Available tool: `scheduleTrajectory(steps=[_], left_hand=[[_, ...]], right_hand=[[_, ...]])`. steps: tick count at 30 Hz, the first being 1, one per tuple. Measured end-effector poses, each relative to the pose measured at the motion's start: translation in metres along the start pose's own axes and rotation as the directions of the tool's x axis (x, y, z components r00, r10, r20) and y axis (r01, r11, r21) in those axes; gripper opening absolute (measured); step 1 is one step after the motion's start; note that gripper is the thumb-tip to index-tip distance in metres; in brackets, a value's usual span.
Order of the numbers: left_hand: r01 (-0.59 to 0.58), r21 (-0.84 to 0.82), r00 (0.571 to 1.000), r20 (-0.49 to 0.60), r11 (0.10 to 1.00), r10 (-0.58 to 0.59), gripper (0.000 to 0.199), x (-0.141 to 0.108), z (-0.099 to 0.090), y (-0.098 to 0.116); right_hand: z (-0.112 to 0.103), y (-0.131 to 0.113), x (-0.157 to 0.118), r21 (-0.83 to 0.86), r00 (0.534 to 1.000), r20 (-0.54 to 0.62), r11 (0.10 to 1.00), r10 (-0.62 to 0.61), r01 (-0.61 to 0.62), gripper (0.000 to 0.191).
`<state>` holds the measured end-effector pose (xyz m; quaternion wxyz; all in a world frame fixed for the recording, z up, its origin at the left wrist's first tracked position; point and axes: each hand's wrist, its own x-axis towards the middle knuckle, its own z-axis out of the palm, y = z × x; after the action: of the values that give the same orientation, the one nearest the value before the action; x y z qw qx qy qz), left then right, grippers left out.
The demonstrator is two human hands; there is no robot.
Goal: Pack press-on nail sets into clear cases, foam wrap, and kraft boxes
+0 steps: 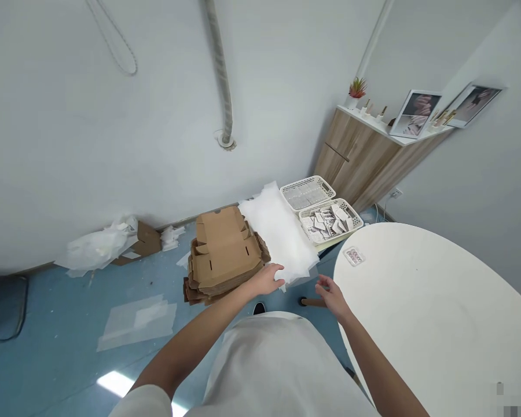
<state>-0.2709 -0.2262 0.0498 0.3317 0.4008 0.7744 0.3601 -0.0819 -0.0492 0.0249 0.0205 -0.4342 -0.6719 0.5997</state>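
Note:
My left hand [267, 279] hangs by the near edge of a stack of white foam sheets [282, 231], thumb and fingers apart, holding nothing that I can see. Whether it touches the sheets I cannot tell. To its left lies a pile of flattened brown cardboard boxes [230, 255]. My right hand [330, 294] is beside the rim of a round white table [417, 301], fingers loosely bent and apart, with nothing in them. On that table rests a small clear case with pinkish pieces [354, 256].
Beyond the sheets stand a white basket of small white packets [330, 223] and another white basket [308, 193]. A wooden cabinet [364, 150] bears frames and a plant. A plastic bag [99, 246] lies by an open carton [145, 243]; loose sheets [139, 321] lie on the blue floor.

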Motion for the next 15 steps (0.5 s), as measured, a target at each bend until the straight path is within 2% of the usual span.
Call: scheduleTrajectory(steps=[3,7,11,15], left_hand=[[-0.007,-0.017,1.000,0.018,1.000,0.007,0.045,0.002,-0.012,-0.013],[0.070,-0.128,0.998,0.006,0.989,-0.070,0.046,0.018,-0.008,-0.020],[0.102,-0.238,0.995,0.007,0.966,-0.104,0.049,0.047,0.000,-0.013],[0.165,-0.240,0.986,0.043,0.957,-0.159,0.054,0.086,-0.002,-0.005]], right_hand=[[0.023,0.000,0.010,-0.065,1.000,-0.006,0.998,-0.010,0.010,0.054],[0.049,-0.006,0.025,-0.151,1.000,0.005,0.988,-0.017,0.018,0.048],[0.059,-0.023,0.050,-0.239,0.996,0.071,0.969,-0.051,0.067,0.036],[0.062,-0.044,0.089,-0.190,0.996,0.058,0.979,-0.064,0.074,0.033]])
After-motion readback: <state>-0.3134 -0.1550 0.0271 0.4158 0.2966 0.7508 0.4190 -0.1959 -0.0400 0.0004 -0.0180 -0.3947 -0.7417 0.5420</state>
